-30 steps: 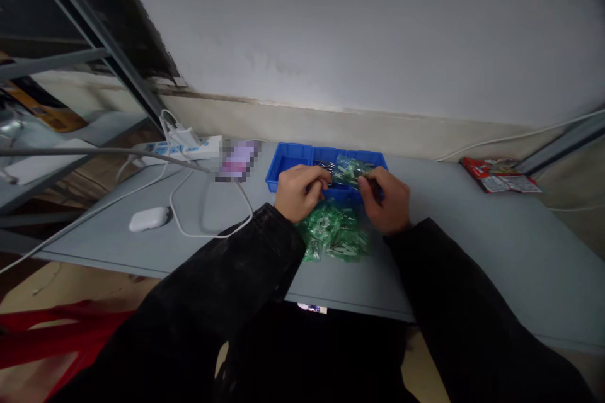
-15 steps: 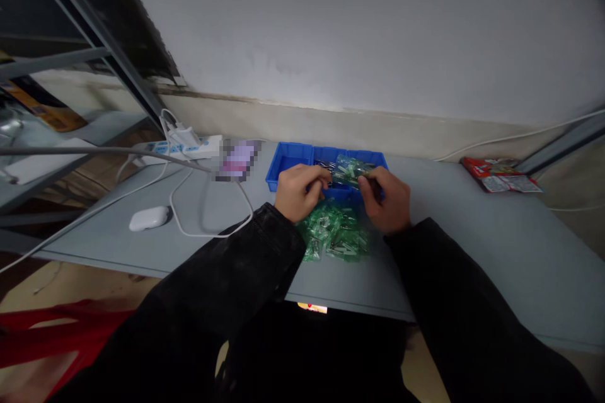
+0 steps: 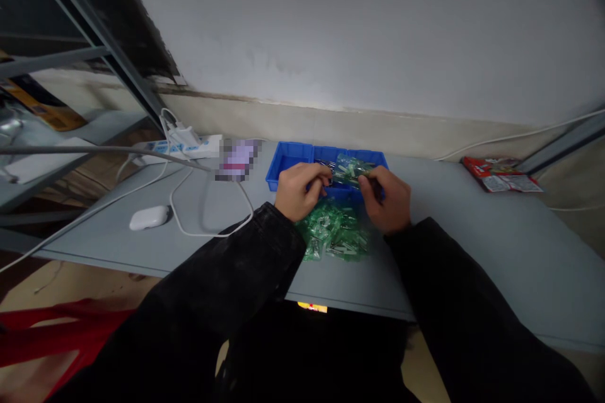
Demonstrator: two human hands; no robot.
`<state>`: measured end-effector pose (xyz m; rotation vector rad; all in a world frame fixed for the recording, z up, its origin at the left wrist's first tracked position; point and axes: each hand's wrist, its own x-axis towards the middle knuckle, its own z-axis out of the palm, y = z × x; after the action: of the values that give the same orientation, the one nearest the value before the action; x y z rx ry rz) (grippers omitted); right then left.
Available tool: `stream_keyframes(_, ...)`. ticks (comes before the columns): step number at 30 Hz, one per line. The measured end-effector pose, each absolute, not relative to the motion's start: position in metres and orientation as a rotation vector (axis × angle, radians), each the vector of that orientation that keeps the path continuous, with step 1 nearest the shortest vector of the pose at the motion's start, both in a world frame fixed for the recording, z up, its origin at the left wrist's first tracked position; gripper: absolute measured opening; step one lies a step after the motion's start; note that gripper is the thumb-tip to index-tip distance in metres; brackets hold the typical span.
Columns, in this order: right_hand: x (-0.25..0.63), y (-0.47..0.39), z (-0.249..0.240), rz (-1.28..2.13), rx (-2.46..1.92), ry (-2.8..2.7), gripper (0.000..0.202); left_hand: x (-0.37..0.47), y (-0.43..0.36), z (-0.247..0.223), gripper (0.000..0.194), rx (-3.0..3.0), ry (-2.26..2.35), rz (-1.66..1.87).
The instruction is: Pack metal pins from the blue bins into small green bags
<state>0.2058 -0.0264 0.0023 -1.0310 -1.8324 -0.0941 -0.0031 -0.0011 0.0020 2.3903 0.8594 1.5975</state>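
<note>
My right hand (image 3: 388,200) pinches a clear, green-tinted plastic bag (image 3: 350,168) of small slim pieces, held above the blue divided tray (image 3: 289,162). Beside it, my left hand (image 3: 301,190) is closed, its fingers curled over the middle compartment; what they hold, if anything, I cannot make out. Dark, shiny slim pieces show in that middle compartment, partly hidden by the hand and bag. Between my wrists, in front of the tray, lies a pile of similar green plastic bags (image 3: 333,230).
On the left are a white earphone case (image 3: 149,218), a white cable (image 3: 193,235), a phone (image 3: 239,159) with a blurred screen and a power strip (image 3: 203,146). A red snack packet (image 3: 501,175) lies at the right. The wall stands behind the table (image 3: 454,227).
Both hands stay almost in place. The bag in my right hand has shifted very slightly; nothing else has visibly moved.
</note>
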Motion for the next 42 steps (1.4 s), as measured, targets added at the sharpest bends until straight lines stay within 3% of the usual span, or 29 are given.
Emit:
stream_keyframes(9,0.207,-0.026,0.002,-0.009,-1.073,-1.72,0.021,0.001,-0.005,0.013,0.02,2.446,0.872,1.666)
stream_keyframes(16,0.21,-0.017,-0.002,0.634,-0.968,-1.523,0.028,0.002,0.003,0.003,0.032,2.536,0.747,1.538)
stream_keyframes(22,0.211,-0.017,0.006,1.012,-0.89,-1.484,0.03,0.0,0.003,0.002,0.026,2.595,0.784,1.57)
stream_keyframes(28,0.205,-0.025,0.003,0.736,-0.976,-1.671,0.03,-0.001,0.003,0.007,0.007,2.551,0.747,1.769)
stream_keyframes(31,0.205,-0.028,0.002,0.394,-0.941,-1.733,0.013,0.0,0.002,0.007,0.008,2.513,0.723,1.732)
stream_keyframes(35,0.206,-0.029,0.005,0.213,-0.827,-1.879,0.029,0.001,0.0,0.006,0.014,2.499,0.798,1.682)
stream_keyframes(39,0.202,-0.026,0.002,0.14,-0.8,-2.052,0.016,0.002,-0.001,0.006,0.015,2.48,0.787,1.702)
stream_keyframes(42,0.199,-0.025,-0.003,0.045,-0.828,-2.007,0.019,0.002,-0.002,0.005,0.014,2.438,0.722,1.66)
